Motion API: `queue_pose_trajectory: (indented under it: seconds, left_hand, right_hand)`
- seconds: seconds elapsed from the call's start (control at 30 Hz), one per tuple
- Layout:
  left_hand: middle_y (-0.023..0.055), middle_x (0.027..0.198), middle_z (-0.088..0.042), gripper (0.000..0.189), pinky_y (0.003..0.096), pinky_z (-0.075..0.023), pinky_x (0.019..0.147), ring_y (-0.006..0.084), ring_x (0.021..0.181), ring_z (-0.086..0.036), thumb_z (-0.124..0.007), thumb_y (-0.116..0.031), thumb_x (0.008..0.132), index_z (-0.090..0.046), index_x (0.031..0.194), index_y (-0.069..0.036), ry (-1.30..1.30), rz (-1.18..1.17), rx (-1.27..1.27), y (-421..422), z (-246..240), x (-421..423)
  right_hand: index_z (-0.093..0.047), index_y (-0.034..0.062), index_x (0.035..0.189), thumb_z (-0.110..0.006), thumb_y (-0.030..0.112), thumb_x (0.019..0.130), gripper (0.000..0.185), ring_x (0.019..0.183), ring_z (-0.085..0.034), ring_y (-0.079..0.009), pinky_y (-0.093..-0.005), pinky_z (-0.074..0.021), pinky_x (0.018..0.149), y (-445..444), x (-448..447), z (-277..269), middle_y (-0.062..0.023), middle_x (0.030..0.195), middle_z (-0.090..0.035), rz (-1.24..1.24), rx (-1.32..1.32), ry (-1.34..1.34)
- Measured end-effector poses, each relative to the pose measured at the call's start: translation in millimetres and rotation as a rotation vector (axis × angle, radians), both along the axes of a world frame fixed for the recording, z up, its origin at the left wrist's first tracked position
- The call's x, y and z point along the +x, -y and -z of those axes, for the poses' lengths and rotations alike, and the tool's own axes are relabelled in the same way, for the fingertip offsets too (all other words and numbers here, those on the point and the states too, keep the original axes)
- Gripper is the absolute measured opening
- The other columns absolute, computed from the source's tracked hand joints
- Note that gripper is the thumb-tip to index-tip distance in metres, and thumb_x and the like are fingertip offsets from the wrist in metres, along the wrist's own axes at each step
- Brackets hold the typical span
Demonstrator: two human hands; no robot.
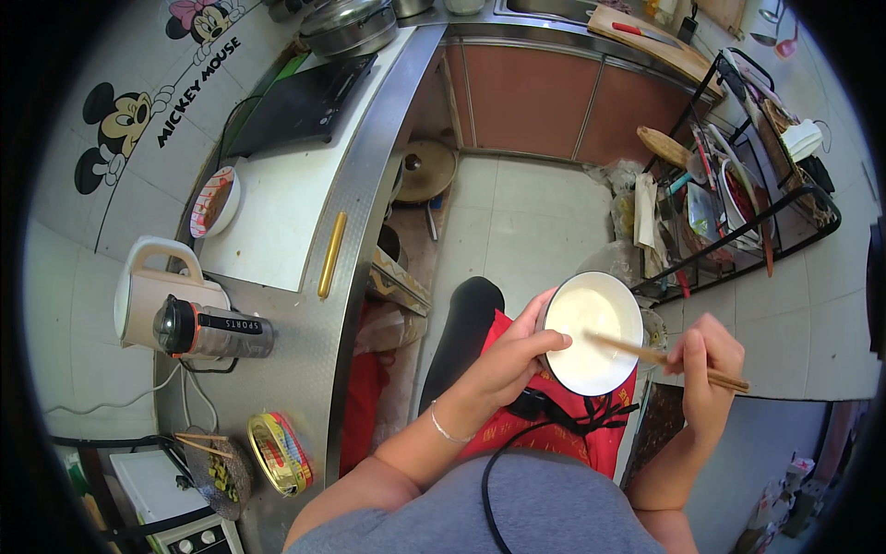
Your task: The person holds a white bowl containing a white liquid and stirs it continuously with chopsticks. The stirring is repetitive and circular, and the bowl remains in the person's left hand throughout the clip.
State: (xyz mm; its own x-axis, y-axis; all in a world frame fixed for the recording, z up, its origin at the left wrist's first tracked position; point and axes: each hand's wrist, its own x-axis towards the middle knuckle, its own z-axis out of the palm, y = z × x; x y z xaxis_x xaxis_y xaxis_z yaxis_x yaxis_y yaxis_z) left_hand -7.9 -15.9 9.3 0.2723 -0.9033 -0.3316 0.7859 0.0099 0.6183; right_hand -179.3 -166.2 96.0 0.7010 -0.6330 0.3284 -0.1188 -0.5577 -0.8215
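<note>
My left hand (520, 350) grips a white bowl with a dark rim (625, 315), its thumb over the edge. Pale, creamy liquid (585, 305) lies inside the bowl. In my right hand (707, 360), to the bowl's right, are wooden chopsticks (654, 355), whose tips reach into the liquid. The bowl is held in front of my body, above a red cloth with yellow writing (547, 438) on my lap.
On the steel counter (277, 395) at left are a clear sports bottle (235, 332), a beige kettle-like appliance (173, 277), an open tin (280, 453), a patterned bowl (216, 202) and an induction cooker (304, 104). A black rack (734, 239) holding kitchen items stands right.
</note>
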Motion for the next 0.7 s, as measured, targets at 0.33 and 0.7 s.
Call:
queue_pose_trajectory:
  seconds: [0.33,0.7]
  left_hand:
    - [0.0129,0.140,-0.053,0.066,0.0370,-0.0445,0.109,0.0222,0.130,-0.053,-0.058,-0.003,0.088,-0.035,0.150,0.000,-0.005,-0.017,0.008,0,2,-1]
    - [0.0127,0.139,-0.053,0.065,0.0357,-0.0473,0.106,0.0217,0.128,-0.054,-0.060,-0.005,0.088,-0.037,0.149,-0.001,0.008,0.008,0.029,1,-6,-2]
  right_hand:
    - [-0.060,-0.0017,0.068,-0.061,0.008,0.093,0.027,0.058,-0.053,-0.0192,-0.0323,-0.0397,0.055,-3,1,3,-0.0085,0.064,-0.054,-0.089,0.041,0.112]
    - [-0.061,-0.0027,0.067,-0.064,0.005,0.088,0.023,0.055,-0.052,-0.0185,-0.0329,-0.0397,0.053,0,3,-7,-0.0086,0.061,-0.054,-0.090,-0.184,-0.032]
